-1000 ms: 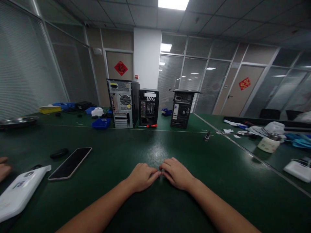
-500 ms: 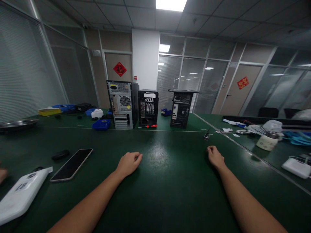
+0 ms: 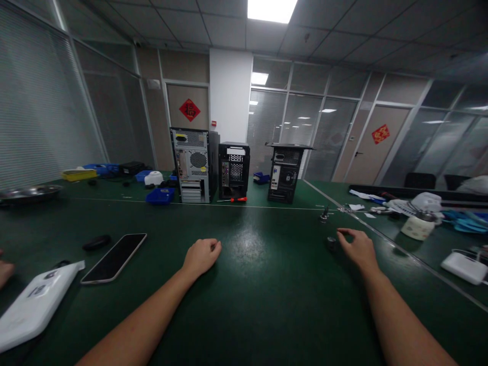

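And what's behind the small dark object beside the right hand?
Farther back and slightly left of the small dark object, a metal piece sits on the green table. The tabletop directly under the dark object is covered and can't be seen.

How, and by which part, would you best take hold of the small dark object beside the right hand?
I'd pinch the small dark object by its sides, coming from its right and slightly above. It looks short and compact, low on the green table, so the sides seem the likeliest grip; finer detail is too blurred to tell. The right hand is close by on that side.
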Motion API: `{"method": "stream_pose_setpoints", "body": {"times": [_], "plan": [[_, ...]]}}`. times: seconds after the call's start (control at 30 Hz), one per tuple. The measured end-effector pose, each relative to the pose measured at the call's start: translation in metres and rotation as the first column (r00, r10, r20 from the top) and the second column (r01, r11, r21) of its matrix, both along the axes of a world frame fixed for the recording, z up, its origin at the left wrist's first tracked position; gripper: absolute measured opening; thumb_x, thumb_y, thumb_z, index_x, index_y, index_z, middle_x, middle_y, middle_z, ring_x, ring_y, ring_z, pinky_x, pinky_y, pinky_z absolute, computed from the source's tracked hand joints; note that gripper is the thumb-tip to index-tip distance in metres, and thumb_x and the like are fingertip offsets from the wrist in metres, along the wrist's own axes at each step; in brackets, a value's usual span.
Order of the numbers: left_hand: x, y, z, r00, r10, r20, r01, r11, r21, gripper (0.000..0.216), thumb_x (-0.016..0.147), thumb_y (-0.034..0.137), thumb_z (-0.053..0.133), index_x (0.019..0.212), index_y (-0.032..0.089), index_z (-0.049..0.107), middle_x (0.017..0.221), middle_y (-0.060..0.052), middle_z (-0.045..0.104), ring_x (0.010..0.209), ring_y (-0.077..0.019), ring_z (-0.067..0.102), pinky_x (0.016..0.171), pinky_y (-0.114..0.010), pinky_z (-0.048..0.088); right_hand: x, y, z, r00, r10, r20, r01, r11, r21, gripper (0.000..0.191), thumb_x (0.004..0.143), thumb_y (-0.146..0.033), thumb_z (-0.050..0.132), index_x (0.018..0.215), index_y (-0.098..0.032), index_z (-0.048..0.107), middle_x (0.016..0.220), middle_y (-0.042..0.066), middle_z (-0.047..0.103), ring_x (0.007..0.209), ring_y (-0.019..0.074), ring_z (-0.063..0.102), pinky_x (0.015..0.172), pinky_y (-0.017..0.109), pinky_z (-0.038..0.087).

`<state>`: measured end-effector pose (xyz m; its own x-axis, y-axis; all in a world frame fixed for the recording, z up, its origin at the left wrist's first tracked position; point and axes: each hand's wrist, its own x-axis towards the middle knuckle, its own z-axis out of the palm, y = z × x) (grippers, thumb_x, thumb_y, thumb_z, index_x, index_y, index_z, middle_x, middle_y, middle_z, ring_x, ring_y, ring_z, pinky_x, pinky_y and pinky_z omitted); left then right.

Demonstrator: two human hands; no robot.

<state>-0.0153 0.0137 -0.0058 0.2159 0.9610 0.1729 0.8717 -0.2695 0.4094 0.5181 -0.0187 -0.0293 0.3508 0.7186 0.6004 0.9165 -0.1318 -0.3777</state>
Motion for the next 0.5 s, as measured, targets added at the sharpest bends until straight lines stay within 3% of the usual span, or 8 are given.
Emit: {"method": "stream_pose_setpoints", "body": {"times": [0.2, 0.5], "plan": [[-0.003, 0.003, 0.001, 0.997, 0.057, 0.043, -0.056, 0.998, -0.019, 0.042, 0.097, 0.043, 0.039, 0.072, 0.021, 0.065, 0.075, -0.006, 0.069, 0.069, -0.0207, 0.063, 0.057, -0.026, 0.033, 0.006, 0.000, -0.008, 0.994, 0.093, -0.056, -0.099, 0.988, -0.120, 0.049, 0.086, -0.053, 0.054, 0.117, -0.021, 0.073, 0.109, 0.012, 0.073, 0.100, 0.0291, 0.066, 0.089, 0.043, 0.049], [0.000, 0.006, -0.005, 0.998, 0.046, 0.033, -0.046, 0.999, -0.008, 0.041, 0.097, 0.041, 0.041, 0.068, 0.021, 0.062, 0.072, -0.005, 0.068, 0.067, -0.0195, 0.062, 0.058, -0.026, 0.033, 0.004, 0.009, -0.015, 0.972, 0.232, 0.047, -0.227, 0.969, -0.097, 0.040, 0.090, -0.041, 0.048, 0.114, -0.021, 0.073, 0.116, 0.009, 0.072, 0.104, 0.0263, 0.066, 0.092, 0.041, 0.050]]}}
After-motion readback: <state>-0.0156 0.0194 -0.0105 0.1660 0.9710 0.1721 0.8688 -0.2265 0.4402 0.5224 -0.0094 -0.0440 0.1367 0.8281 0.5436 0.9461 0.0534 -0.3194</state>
